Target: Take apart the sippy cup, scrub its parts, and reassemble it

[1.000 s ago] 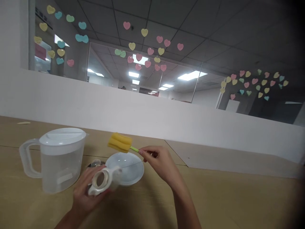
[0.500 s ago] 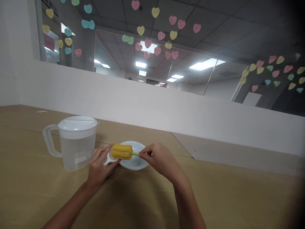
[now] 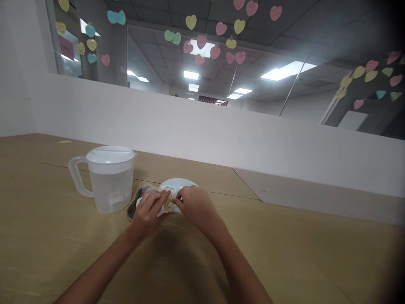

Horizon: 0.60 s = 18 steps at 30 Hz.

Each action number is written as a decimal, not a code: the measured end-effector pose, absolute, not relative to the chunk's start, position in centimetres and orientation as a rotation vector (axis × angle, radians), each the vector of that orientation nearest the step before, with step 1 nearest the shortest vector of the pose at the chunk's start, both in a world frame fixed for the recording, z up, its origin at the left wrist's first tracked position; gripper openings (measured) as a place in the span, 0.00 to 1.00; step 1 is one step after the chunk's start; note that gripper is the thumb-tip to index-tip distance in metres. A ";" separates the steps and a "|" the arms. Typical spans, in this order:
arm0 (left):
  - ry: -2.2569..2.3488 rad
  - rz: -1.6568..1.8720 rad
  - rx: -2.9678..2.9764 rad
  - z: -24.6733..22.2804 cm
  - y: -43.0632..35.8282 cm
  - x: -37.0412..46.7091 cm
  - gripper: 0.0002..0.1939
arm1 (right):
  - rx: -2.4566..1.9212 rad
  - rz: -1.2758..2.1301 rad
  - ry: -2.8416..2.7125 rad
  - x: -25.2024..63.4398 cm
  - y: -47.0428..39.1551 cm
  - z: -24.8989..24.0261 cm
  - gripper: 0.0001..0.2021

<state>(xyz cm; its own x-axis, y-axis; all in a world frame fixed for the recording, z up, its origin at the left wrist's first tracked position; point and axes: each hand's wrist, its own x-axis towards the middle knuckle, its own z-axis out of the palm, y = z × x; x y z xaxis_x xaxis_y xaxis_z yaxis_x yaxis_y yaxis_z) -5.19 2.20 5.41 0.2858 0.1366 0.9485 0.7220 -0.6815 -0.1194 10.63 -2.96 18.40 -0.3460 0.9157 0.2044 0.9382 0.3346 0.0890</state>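
"White plastic, by the look of it — so where is that bottle [image 3: 168,205]?"

"In the left hand [image 3: 149,211], tipped sideways with its ringed mouth toward the right hand [image 3: 198,207]. From the head view it overlaps the near side of the white bowl [image 3: 186,182]; whether the two touch cannot be told."

"And the grip on each side?"

"Left fingers wrap round the bottle's body. Right thumb and fingertips are pinched together at the mouth, on what seems a slim yellow-green stem [image 3: 172,201], mostly hidden."

"How would the bottle handle?"

"Likely light and fairly stiff, slippery if wet. A firm hold round the body, clear of the rim, should suit it, while the stem probably calls for a pinch near its end."

"What stands nearby?"

"A dark metal tray [image 3: 130,211] just left of the bottle, partly behind the left hand, then a translucent jug [image 3: 111,190], lid on, handle pointing left."

"And the surface, the room?"

"Tan tabletop [image 3: 294,245], smooth-looking, with thin seams — and a pale wall [image 3: 190,131] behind. Above that, glass panes [image 3: 152,63] carry heart-shaped notes [image 3: 239,26], with bright ceiling lights [image 3: 191,75] showing too."
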 end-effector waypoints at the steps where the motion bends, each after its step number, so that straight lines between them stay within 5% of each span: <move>1: -0.777 -1.410 -2.011 5.4 2.3 -5.2 0.29 | -1.725 -0.287 -2.469 10.5 -2.9 18.3 0.11; 18: -0.784 -1.345 -1.913 5.2 2.8 -6.2 0.31 | -1.529 -0.110 -2.678 13.2 -4.2 19.6 0.12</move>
